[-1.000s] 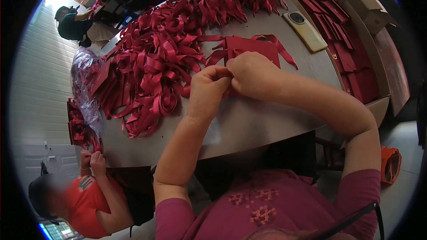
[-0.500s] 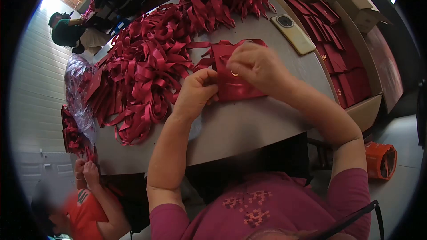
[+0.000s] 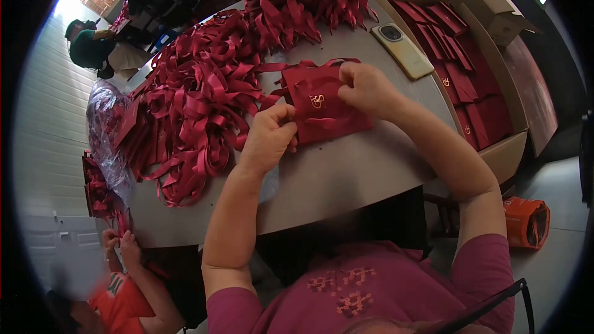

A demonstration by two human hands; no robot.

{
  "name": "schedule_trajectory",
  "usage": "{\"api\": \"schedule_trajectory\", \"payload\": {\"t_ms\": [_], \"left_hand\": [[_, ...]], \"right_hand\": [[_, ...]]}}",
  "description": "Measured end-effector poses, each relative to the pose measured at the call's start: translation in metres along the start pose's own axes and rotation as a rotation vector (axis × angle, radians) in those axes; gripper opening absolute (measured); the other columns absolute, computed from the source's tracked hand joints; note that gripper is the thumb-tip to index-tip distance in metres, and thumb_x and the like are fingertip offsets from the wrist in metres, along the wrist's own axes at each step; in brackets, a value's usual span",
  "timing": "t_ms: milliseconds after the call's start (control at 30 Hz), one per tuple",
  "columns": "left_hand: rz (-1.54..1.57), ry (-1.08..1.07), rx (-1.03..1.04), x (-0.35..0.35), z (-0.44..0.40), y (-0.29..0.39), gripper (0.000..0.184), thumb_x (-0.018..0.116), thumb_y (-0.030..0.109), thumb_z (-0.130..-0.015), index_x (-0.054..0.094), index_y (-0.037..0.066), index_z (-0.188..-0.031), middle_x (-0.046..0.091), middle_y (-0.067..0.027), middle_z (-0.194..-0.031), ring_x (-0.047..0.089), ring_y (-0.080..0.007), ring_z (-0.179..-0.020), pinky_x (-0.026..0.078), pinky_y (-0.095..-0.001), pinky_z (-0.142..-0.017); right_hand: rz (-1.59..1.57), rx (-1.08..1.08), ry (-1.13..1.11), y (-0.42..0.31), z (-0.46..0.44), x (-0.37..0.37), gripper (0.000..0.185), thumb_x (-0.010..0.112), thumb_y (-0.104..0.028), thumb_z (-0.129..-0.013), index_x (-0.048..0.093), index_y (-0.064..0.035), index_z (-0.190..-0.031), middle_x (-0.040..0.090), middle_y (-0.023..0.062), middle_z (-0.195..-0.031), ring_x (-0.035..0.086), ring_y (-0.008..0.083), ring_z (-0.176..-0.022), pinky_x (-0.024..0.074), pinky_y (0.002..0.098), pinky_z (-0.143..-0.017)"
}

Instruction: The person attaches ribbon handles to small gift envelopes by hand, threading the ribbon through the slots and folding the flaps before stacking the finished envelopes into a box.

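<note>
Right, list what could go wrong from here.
The ribbon left of the red bag reaches toward the ribbon heap and might tangle there.
The phone lies on the table beyond the right hand, so a wide swing could knock it.

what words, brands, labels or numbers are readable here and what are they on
No text reads with certainty.
Dark red bag between the hands: stylised gold monogram, its letters too entwined to tell.
Bags in the cardboard box: small gold emblems, too small to read.
Orange bag on the floor: pale lettering, illegible.
Co-worker's red shirt: dark lettering, too blurred.
</note>
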State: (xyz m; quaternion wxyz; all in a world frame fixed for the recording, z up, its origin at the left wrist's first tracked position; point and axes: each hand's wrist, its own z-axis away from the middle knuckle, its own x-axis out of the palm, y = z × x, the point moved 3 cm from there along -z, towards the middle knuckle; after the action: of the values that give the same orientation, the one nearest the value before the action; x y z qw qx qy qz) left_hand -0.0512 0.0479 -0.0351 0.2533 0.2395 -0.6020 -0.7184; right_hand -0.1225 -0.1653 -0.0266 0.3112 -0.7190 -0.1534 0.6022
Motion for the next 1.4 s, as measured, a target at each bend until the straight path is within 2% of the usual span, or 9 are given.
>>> {"api": "schedule_trajectory", "payload": {"t_ms": [33,100,300,733,900,1000,1100,1167,1400], "left_hand": [[-0.028,0.004,0.009,0.0,0.0,0.001,0.012,0.053,-0.003,-0.084,0.061,0.001,-0.092,0.056,0.0008,-0.073,0.054,-0.0064,-0.056,0.044,-0.0221,-0.049],[-0.056,0.014,0.016,-0.002,0.0,0.0,0.011,0.053,-0.003,-0.084,0.061,0.0,-0.091,0.056,0.0008,-0.071,0.054,-0.0065,-0.056,0.044,-0.0221,-0.049],[-0.148,0.095,-0.06,-0.011,0.0,-0.007,0.012,0.056,-0.002,-0.082,0.063,-0.001,-0.091,0.059,0.001,-0.07,0.053,-0.0059,-0.057,0.043,-0.0215,-0.051],[-0.209,0.218,-0.034,-0.013,0.009,-0.014,0.008,0.064,-0.002,-0.079,0.065,0.0,-0.087,0.06,0.0023,-0.072,0.05,-0.0035,-0.06,0.039,-0.0199,-0.053],[-0.162,0.234,-0.13,-0.016,0.017,-0.013,0.007,0.063,-0.003,-0.08,0.065,-0.001,-0.086,0.06,0.0028,-0.072,0.049,-0.0032,-0.06,0.038,-0.0199,-0.053],[-0.31,0.223,-0.068,-0.019,0.015,-0.014,0.008,0.063,-0.003,-0.08,0.066,-0.001,-0.088,0.06,0.0028,-0.072,0.05,-0.0035,-0.061,0.039,-0.0194,-0.055],[-0.263,0.201,-0.049,-0.023,0.016,-0.019,0.011,0.063,-0.004,-0.08,0.066,-0.003,-0.09,0.062,-0.0005,-0.076,0.055,-0.0075,-0.067,0.043,-0.0224,-0.06],[-0.496,0.225,0.166,-0.029,0.022,-0.018,0.012,0.063,-0.003,-0.081,0.066,-0.003,-0.093,0.063,-0.0058,-0.082,0.06,-0.0131,-0.076,0.046,-0.0262,-0.066],[-0.715,0.28,0.248,-0.028,0.05,0.006,0.009,0.057,-0.003,-0.087,0.063,-0.002,-0.094,0.058,-0.0022,-0.082,0.052,-0.0079,-0.071,0.043,-0.0222,-0.065]], "right_hand": [[0.001,-0.004,-0.004,0.0,-0.004,0.0,0.016,0.06,-0.018,-0.084,0.06,-0.0023,-0.083,0.067,0.0132,-0.082,0.067,0.0253,-0.079,0.0515,0.0392,-0.068],[-1.124,0.335,-0.204,0.004,-0.009,0.012,0.008,0.059,-0.014,-0.084,0.057,-0.0057,-0.086,0.066,0.0096,-0.082,0.065,0.0199,-0.074,0.0518,0.0355,-0.064],[-1.856,0.487,-0.213,0.0,-0.003,0.038,0.014,0.063,-0.015,-0.09,0.055,-0.0133,-0.101,0.059,0.0006,-0.082,0.051,0.01,-0.065,0.0457,0.0242,-0.064],[-1.745,0.29,-0.181,0.012,-0.009,0.045,0.032,0.061,-0.008,-0.091,0.052,-0.0086,-0.122,0.063,0.0086,-0.1,0.051,0.0076,-0.073,0.0463,0.023,-0.069],[-1.71,0.187,-0.344,0.01,-0.008,0.052,0.036,0.061,-0.003,-0.089,0.05,-0.0054,-0.123,0.063,0.0103,-0.105,0.056,0.0106,-0.08,0.0491,0.023,-0.075],[-1.671,0.182,-0.336,0.005,-0.007,0.052,0.041,0.063,-0.007,-0.089,0.048,-0.0046,-0.127,0.061,0.0097,-0.108,0.058,0.011,-0.093,0.0475,0.0228,-0.077],[-1.688,0.246,-0.286,0.002,-0.006,0.049,0.036,0.061,-0.003,-0.088,0.05,-0.0048,-0.122,0.063,0.0108,-0.105,0.058,0.0115,-0.084,0.0497,0.0245,-0.079],[-1.706,0.229,-0.306,0.005,-0.007,0.052,0.035,0.061,-0.003,-0.088,0.05,-0.0047,-0.122,0.063,0.0109,-0.104,0.059,0.0117,-0.084,0.0499,0.025,-0.079],[-1.711,0.213,-0.33,0.007,-0.007,0.052,0.037,0.063,-0.005,-0.088,0.052,-0.006,-0.123,0.062,0.0088,-0.101,0.059,0.0127,-0.091,0.0471,0.0235,-0.077]]}}
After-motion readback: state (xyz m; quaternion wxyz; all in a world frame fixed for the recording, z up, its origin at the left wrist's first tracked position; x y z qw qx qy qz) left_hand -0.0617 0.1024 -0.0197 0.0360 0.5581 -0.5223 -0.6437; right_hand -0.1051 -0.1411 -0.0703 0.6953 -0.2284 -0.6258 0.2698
